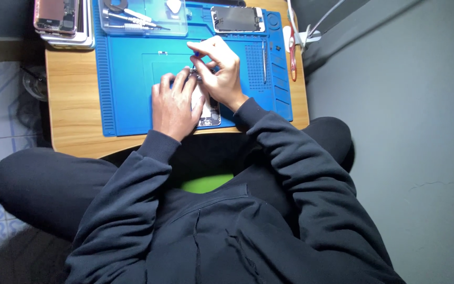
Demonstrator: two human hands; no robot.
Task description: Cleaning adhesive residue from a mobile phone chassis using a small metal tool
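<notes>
An opened phone body (209, 113) lies on a blue work mat (127, 79), mostly covered by my hands. My left hand (173, 105) rests flat on the phone's left side, fingers pressing it down. Just to its right, my right hand (217, 68) is closed on a small screwdriver with a blue tip (196, 54), its point down at the phone's upper end. Both sleeves are dark.
A detached phone screen (236, 19) lies at the mat's top edge. A clear tray with tools (143, 17) sits top left, beside a stack of phones (61, 21). Tweezers (264, 60) and a red-handled tool (292, 55) lie right. The small wooden table (72, 105) ends near my knees.
</notes>
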